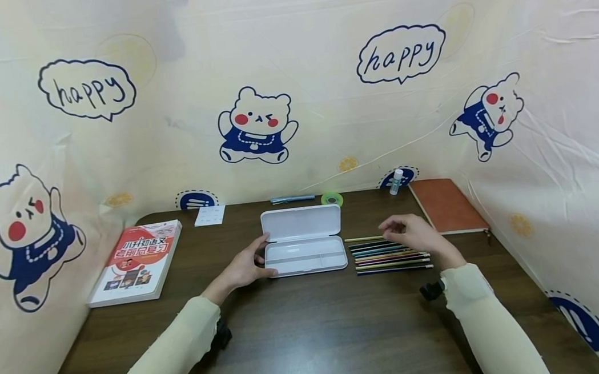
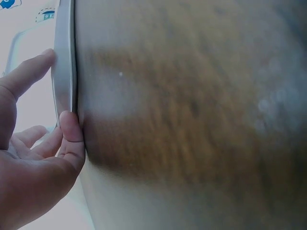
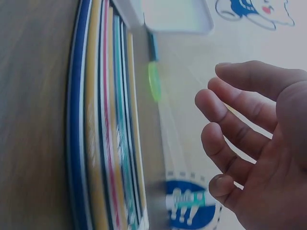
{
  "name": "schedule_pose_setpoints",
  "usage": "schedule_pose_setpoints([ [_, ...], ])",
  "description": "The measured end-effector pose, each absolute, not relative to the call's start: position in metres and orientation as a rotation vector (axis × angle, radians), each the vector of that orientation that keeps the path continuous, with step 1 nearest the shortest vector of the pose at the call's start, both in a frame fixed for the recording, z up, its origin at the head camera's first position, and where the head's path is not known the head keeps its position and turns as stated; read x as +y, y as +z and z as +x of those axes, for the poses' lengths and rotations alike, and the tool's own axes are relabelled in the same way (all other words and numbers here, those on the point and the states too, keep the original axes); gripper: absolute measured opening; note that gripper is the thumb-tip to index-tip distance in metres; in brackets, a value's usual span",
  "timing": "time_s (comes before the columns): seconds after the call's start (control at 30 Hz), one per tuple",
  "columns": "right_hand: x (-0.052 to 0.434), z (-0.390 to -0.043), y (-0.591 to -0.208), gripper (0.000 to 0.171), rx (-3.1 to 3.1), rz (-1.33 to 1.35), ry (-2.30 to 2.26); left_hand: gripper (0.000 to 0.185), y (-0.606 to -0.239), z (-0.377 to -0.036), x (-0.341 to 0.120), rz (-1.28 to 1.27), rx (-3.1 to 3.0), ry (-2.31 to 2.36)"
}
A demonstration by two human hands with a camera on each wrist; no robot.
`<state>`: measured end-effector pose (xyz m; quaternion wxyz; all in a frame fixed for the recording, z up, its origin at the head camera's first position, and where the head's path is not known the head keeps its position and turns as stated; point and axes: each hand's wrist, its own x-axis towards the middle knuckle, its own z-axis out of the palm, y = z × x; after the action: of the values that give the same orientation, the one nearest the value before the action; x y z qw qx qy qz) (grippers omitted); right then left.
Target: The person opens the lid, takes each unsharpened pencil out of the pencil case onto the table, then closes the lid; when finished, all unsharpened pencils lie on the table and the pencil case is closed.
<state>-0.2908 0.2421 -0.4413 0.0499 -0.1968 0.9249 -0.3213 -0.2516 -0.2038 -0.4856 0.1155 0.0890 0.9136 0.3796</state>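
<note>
A white pencil case [image 1: 291, 261] lies on the table with its lid [image 1: 302, 224] raised at the back. Its divided tray holds nothing. My left hand [image 1: 244, 266] grips the case's left end, thumb at the front corner and a finger at the back by the hinge. In the left wrist view, fingertips press on the case's pale side [image 2: 63, 72]. Right of the case, several coloured pencils [image 1: 391, 257] lie side by side in a row. Over their far right part hovers my right hand [image 1: 410, 231], fingers loosely bent; the right wrist view shows nothing between them [image 3: 254, 139].
On the left lies a red and white book [image 1: 136, 263], with a white paper [image 1: 210, 215] behind it. Along the back edge are a blue pen [image 1: 292, 199], a green tape roll [image 1: 325, 199] and a glue stick [image 1: 395, 182]. A brown notebook [image 1: 450, 206] lies at the back right.
</note>
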Motion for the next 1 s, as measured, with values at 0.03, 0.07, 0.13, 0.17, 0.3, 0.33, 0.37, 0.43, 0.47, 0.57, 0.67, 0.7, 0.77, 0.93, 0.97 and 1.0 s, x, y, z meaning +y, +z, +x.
schedule_pose_setpoints([
  [0.03, 0.237, -0.293, -0.440, 0.020, 2.821, -0.627, -0.975, 0.102, -0.486, -0.252, -0.204, 0.257, 2.676, 1.115],
  [0.07, 0.233, -0.294, -0.439, 0.020, 2.814, -0.639, -0.987, 0.102, -0.486, -0.252, -0.204, 0.256, 2.674, 1.116],
  [0.13, 0.225, -0.298, -0.438, 0.019, 2.803, -0.651, -0.999, 0.101, -0.486, -0.252, -0.204, 0.258, 2.673, 1.116],
  [0.17, 0.222, -0.300, -0.439, 0.020, 2.794, -0.655, -1.004, 0.101, -0.486, -0.252, -0.204, 0.258, 2.672, 1.115],
  [0.3, 0.210, -0.308, -0.442, 0.022, 2.759, -0.659, -1.035, 0.101, -0.486, -0.252, -0.204, 0.257, 2.668, 1.119],
  [0.33, 0.207, -0.310, -0.443, 0.023, 2.751, -0.659, -1.042, 0.101, -0.486, -0.252, -0.204, 0.259, 2.668, 1.117],
  [0.37, 0.204, -0.312, -0.444, 0.025, 2.745, -0.665, -1.046, 0.101, -0.487, -0.253, -0.205, 0.259, 2.668, 1.114],
  [0.43, 0.197, -0.314, -0.444, 0.028, 2.731, -0.663, -1.054, 0.101, -0.487, -0.253, -0.205, 0.261, 2.670, 1.112],
  [0.47, 0.194, -0.315, -0.444, 0.030, 2.727, -0.665, -1.053, 0.101, -0.487, -0.253, -0.205, 0.261, 2.671, 1.113],
  [0.57, 0.184, -0.318, -0.445, 0.037, 2.715, -0.692, -1.037, 0.100, -0.485, -0.252, -0.204, 0.259, 2.671, 1.116],
  [0.67, 0.174, -0.321, -0.447, 0.045, 2.699, -0.730, -1.030, 0.100, -0.484, -0.251, -0.204, 0.249, 2.664, 1.125],
  [0.7, 0.171, -0.322, -0.448, 0.047, 2.693, -0.745, -1.030, 0.099, -0.484, -0.250, -0.204, 0.247, 2.662, 1.127],
  [0.77, 0.167, -0.324, -0.450, 0.051, 2.683, -0.761, -1.028, 0.099, -0.484, -0.250, -0.204, 0.247, 2.659, 1.133],
  [0.93, 0.159, -0.327, -0.454, 0.058, 2.682, -0.765, -1.037, 0.099, -0.485, -0.251, -0.206, 0.262, 2.668, 1.130],
  [0.97, 0.158, -0.327, -0.454, 0.058, 2.684, -0.762, -1.040, 0.098, -0.485, -0.251, -0.206, 0.265, 2.670, 1.128],
  [1.0, 0.158, -0.328, -0.454, 0.058, 2.686, -0.761, -1.043, 0.098, -0.485, -0.251, -0.206, 0.267, 2.671, 1.127],
])
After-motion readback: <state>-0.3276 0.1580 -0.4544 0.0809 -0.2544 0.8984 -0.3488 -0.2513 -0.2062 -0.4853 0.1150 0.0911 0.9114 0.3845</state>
